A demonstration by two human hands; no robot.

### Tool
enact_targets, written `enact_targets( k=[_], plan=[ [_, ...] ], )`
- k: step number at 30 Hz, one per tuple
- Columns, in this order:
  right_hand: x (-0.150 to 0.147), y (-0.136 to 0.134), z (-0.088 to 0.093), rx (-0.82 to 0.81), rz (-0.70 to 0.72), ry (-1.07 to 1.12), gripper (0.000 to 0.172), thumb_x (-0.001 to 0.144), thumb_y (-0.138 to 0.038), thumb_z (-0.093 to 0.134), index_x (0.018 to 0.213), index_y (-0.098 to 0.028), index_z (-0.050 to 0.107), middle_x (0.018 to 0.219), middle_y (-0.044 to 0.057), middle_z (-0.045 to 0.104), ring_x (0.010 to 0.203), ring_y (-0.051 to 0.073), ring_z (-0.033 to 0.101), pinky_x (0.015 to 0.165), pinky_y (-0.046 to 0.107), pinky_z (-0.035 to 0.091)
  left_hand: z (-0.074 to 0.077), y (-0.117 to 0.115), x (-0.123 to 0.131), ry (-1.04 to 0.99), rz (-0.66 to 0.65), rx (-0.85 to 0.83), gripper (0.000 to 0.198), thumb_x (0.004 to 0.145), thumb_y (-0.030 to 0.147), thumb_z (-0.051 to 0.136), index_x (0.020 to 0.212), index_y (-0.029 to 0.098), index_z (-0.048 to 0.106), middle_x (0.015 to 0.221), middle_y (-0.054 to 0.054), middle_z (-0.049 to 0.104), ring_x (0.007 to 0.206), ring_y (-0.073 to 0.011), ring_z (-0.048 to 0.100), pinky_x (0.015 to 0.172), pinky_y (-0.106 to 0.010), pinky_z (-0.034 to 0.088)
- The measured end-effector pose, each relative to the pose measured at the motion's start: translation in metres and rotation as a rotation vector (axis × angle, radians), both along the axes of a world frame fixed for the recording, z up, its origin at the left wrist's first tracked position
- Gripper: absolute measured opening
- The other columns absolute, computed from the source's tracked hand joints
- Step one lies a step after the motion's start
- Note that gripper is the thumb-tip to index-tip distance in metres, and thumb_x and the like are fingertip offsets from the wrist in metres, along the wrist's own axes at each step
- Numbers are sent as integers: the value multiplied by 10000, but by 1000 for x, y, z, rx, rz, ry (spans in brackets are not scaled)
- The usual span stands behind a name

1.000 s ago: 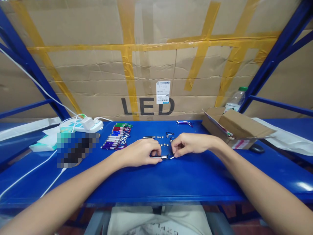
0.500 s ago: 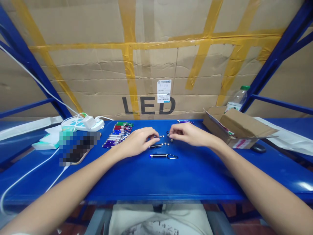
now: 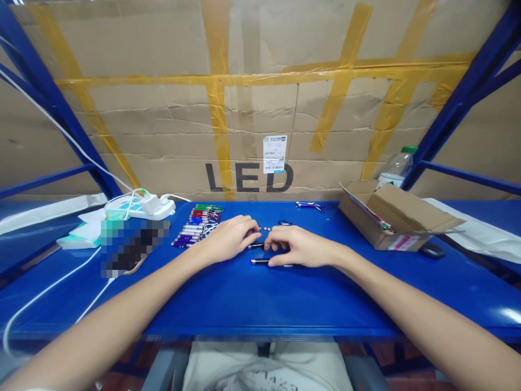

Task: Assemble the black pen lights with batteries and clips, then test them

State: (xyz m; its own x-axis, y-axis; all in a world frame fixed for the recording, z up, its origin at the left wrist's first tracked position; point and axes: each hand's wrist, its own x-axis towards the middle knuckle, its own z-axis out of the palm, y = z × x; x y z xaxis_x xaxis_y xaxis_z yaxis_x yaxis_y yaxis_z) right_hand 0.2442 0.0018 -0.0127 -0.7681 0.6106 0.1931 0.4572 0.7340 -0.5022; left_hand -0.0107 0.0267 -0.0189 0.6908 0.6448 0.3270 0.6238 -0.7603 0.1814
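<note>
My left hand (image 3: 234, 237) rests on the blue table, its fingers curled and thumb near the fingertips; what it pinches, if anything, is hidden. Beside its thumb lies a black tube (image 3: 256, 246), partly covered by my right hand. My right hand (image 3: 301, 247) is low over the table, fingers bent and thumb apart from them. The right thumb lies over a black keychain penlight (image 3: 259, 262), whose clip end is mostly covered. Small round silver button cells (image 3: 266, 228) sit between the hands. Behind the right hand is a black carabiner clip (image 3: 285, 222).
Several coloured keychain penlights (image 3: 197, 228) lie in a row at left; a purple-blue one (image 3: 308, 205) lies at the back. A phone (image 3: 136, 247) and power strip (image 3: 163, 207) stand left. At right are an open cardboard box (image 3: 366, 228), a bottle (image 3: 396, 168) and a dark mouse-like object (image 3: 432, 250).
My right hand has come left and toward me, now over the button cells and the front penlight, its thumb spread from its fingers. My left hand has shifted slightly left.
</note>
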Motion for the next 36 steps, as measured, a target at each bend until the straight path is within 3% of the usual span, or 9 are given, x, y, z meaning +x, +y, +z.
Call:
enact_targets(
  k=[6,21,36],
  plan=[
    [-7,-9,-5,25,58,-53,44,1021,-224,695,1043,-195,670,1024,49,702,918,204,646,851,316,495,3,-4,3,-26,31,42,211,1093,344,543,1056,206,698,1025,-80,709,1007,-265,663,891,-378,529],
    [-4,-16,-5,46,66,-107,58,1087,-240,586,1118,-197,608,1121,94,664,1015,235,626,945,389,519,-3,-6,7,-17,67,67,191,1092,343,553,1073,210,688,1017,-71,716,980,-265,658,876,-373,516],
    [-5,-17,-6,90,39,-129,42,1063,-215,619,1094,-188,624,1110,105,673,1016,254,624,932,393,509,-2,-8,9,25,88,36,193,1095,347,555,1085,200,680,1048,-77,719,1005,-270,666,883,-375,514]
  ],
)
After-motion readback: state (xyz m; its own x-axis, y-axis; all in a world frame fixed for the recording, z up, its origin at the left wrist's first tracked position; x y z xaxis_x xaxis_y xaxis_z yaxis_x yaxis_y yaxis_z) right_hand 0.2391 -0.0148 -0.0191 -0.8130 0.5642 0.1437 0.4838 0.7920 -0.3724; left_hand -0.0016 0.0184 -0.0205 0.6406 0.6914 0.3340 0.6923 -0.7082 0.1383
